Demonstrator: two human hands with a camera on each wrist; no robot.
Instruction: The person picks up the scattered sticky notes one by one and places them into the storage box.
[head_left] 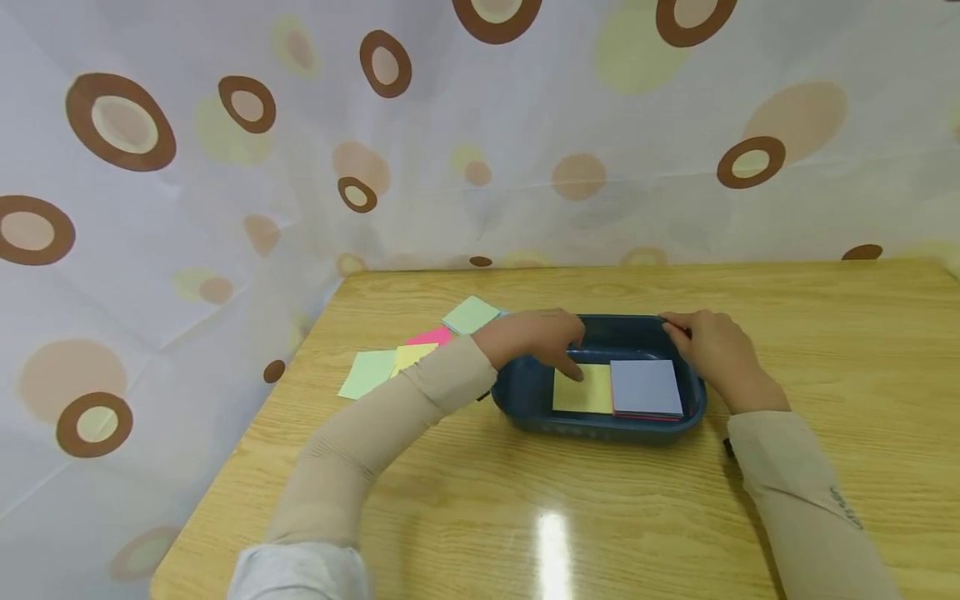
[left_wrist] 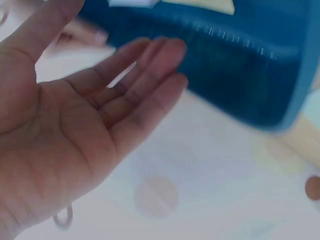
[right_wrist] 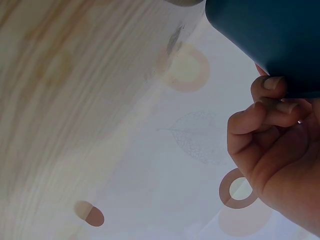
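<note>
A dark blue plastic basket (head_left: 600, 432) stands on the table with two stacks of sticky notes inside. The yellow sticky notes (head_left: 581, 398) lie left of the bluish-grey sticky notes (head_left: 645, 387), under which a pink edge shows. My left hand (head_left: 536, 335) hovers over the basket's left part, its thumb above the yellow notes; in the left wrist view the palm and loosely bent fingers hold nothing. My right hand (head_left: 716, 350) pinches the basket's far right rim, and the right wrist view shows its fingers curled at the blue wall (right_wrist: 270, 35).
Left of the basket, loose sticky notes lie on the wooden table (head_left: 480, 517): pale green notes (head_left: 367, 372), a yellow note (head_left: 411, 357), a pink note (head_left: 432, 336) and another green stack (head_left: 471, 315) farther back. A patterned curtain (head_left: 480, 125) borders the table's back and left.
</note>
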